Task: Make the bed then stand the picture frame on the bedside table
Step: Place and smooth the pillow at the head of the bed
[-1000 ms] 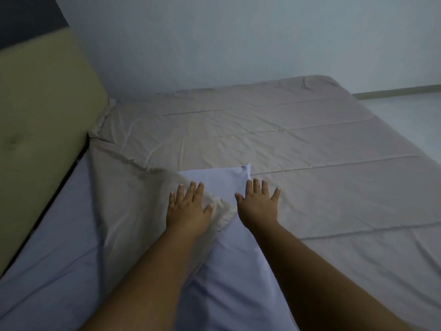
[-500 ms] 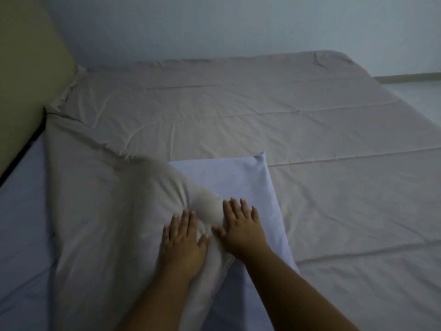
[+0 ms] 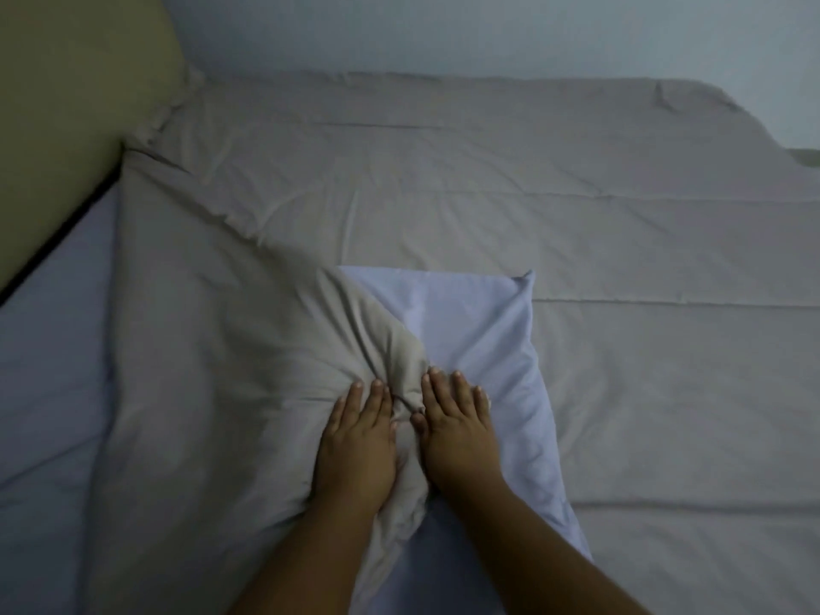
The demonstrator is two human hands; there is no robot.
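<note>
Left hand (image 3: pixel 357 446) and right hand (image 3: pixel 457 430) lie flat, fingers straight, pressing the bunched corner of the grey-beige cotton bed cover (image 3: pixel 443 179), which spreads across the far and right of the bed. Versus 0.5 s ago, the hands sit closer together and the cover is gathered tighter between them. The right hand's outer fingers touch the pale lilac cloth (image 3: pixel 470 321).

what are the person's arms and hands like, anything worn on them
Both arms are bare as far as the view reaches: no sleeve on the left forearm or the right forearm. The left hand and right hand wear no gloves, and no ring, watch or bracelet shows in this dim picture. The fingers end in short, plain nails.
</note>
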